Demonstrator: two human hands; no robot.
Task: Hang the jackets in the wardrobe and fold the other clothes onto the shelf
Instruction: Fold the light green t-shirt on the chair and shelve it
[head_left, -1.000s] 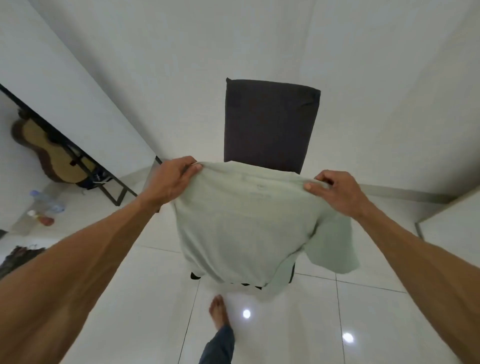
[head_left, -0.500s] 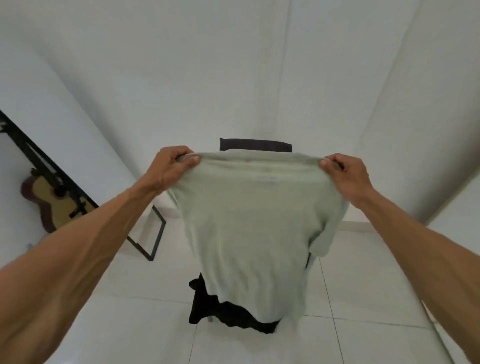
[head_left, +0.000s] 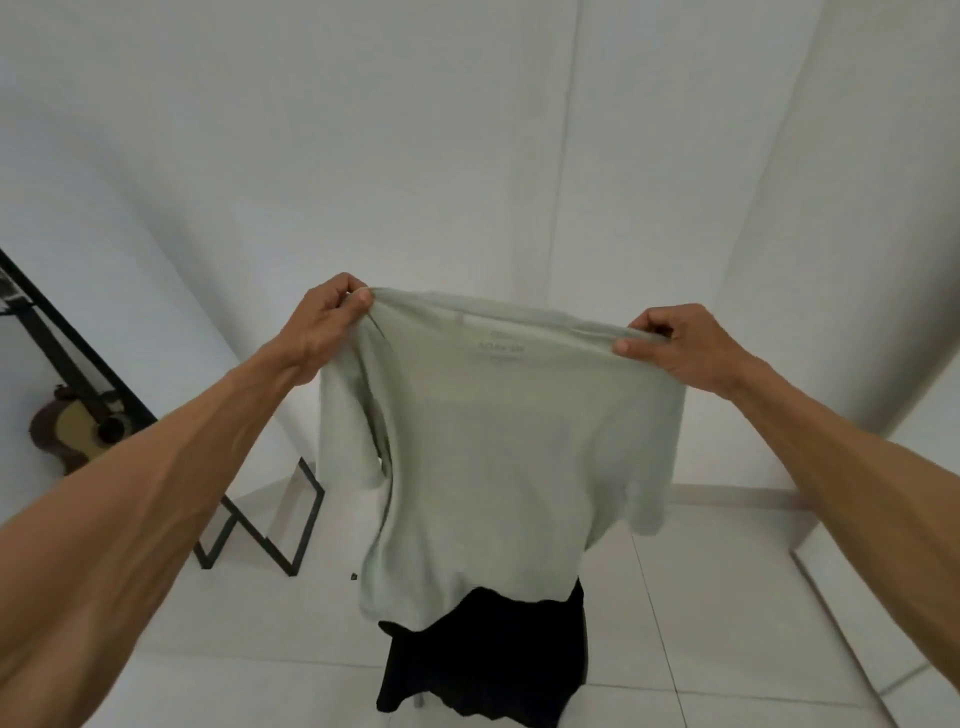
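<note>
a pale green t-shirt (head_left: 498, 441) is held up by its shoulders, pinched tight in the left hand (head_left: 324, 325) and right hand (head_left: 680, 343) grip, above dark clothes (head_left: 483, 660).

**What the held-up shirt hides and the frame cuts off**

The pale green T-shirt (head_left: 498, 447) covers nearly all of what stands behind it; only dark fabric (head_left: 483, 660) shows below its hem, cut off by the bottom edge, and whether that is a garment or furniture cannot be told. Faint print near the shirt's collar is too blurred to read. The fingertips of the left hand (head_left: 324, 325) and right hand (head_left: 680, 345) are tucked behind the shirt's top edge. A guitar (head_left: 78, 431) at the left is partly hidden behind a black metal frame (head_left: 67, 343), itself cut by the left edge. Both forearms run out of the picture.
</note>
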